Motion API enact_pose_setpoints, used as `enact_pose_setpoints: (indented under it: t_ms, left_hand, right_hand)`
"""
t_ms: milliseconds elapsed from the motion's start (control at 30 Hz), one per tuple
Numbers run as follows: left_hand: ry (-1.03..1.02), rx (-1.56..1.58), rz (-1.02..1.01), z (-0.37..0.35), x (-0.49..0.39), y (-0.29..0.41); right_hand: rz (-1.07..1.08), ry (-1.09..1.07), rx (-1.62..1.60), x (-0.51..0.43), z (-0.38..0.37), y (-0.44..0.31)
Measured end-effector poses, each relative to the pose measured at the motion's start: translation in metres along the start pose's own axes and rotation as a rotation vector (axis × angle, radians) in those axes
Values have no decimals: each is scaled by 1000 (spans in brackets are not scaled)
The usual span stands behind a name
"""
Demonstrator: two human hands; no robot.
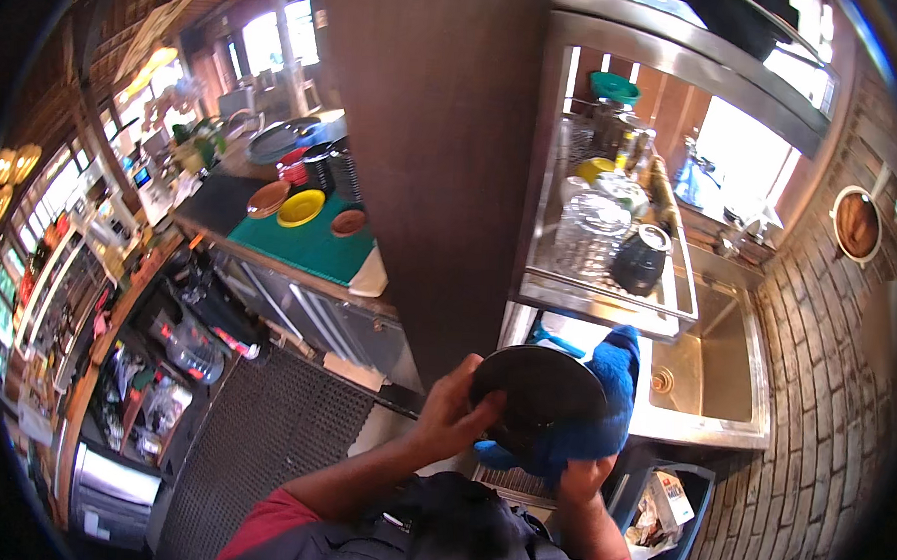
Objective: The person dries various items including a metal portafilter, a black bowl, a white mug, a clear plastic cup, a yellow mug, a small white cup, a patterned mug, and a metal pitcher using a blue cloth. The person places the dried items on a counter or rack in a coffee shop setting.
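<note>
My left hand grips the left edge of a round black dish, which is tilted in front of my body. A blue cloth lies along the dish's right and lower side. My right hand holds this cloth against the dish; its fingers are mostly hidden by the cloth. Just beyond, a metal drying rack carries upturned clear glasses and a dark cup.
Right of the rack is a steel sink, with a blue bin of waste below. A dark wooden post stands ahead. On the left counter, a yellow bowl and other dishes sit on a green mat. A brick wall is at right.
</note>
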State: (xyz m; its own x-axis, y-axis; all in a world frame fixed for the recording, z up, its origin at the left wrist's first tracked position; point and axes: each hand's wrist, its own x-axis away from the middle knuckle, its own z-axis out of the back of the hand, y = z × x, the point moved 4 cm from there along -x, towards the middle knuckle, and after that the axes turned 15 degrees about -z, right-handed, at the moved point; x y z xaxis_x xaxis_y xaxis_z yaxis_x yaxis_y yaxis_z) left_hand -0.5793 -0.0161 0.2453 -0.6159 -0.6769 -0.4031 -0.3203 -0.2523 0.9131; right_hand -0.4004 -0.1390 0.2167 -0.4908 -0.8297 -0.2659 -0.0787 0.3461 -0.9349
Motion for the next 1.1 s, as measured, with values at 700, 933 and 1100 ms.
enact_pose_setpoints:
  t_ms: [700,933,1100]
  left_hand:
    - [839,483,-28,316,184,5]
    - [952,691,-355,450,237,105]
    - [1115,644,-587,498,298,157]
  right_hand:
    - [195,-815,559,44,-412,128]
    - [-411,-1069,-207,81,-477,200]
    - [-905,-826,-904,92,-585,162]
